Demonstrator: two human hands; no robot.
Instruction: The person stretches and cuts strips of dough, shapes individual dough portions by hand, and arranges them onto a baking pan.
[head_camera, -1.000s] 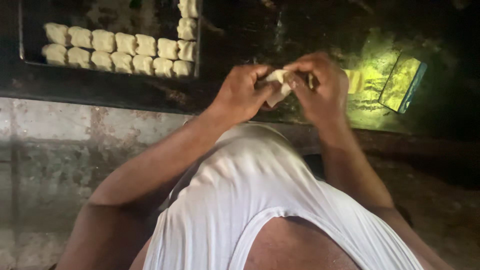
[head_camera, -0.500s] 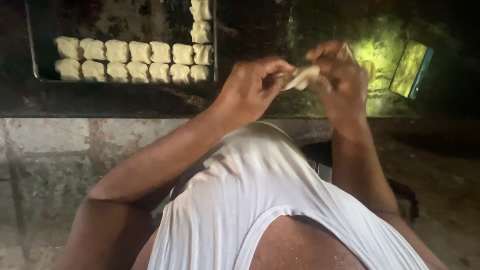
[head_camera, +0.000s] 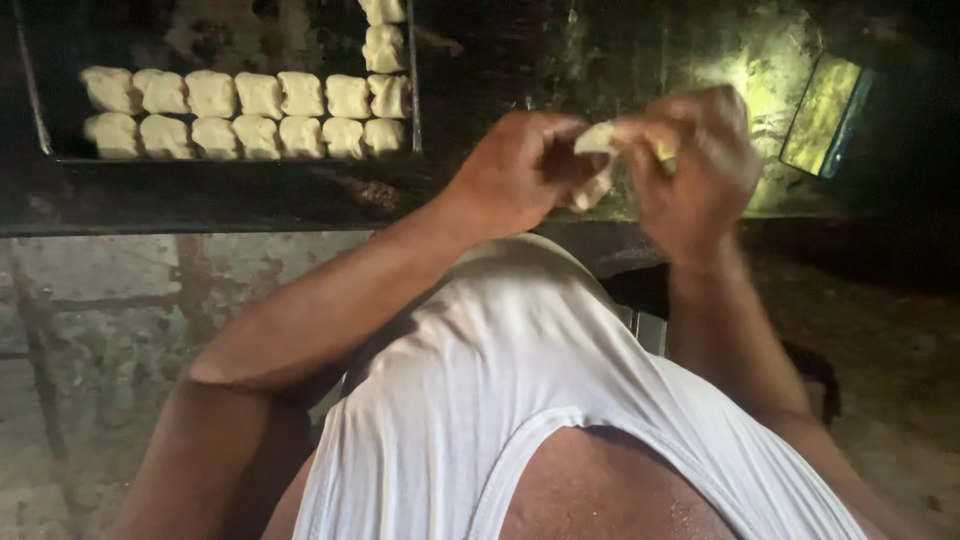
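At the bench's far left corner, shaped dough pieces (head_camera: 240, 110) are kept in tight rows inside a dark tray (head_camera: 30, 110), while above the near edge a pale dough piece (head_camera: 597, 160) is pinched between the fingers of the left hand (head_camera: 515, 175) and right hand (head_camera: 695, 165), apparently so it can be folded.

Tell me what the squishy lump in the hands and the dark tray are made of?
The lump looks like raw dough: pale, matte and bending softly between the left hand and right hand. It matches the pale pieces lined up in rows. The tray seems to be thin metal, dark and worn, with a raised edge, though the dim light leaves that uncertain.
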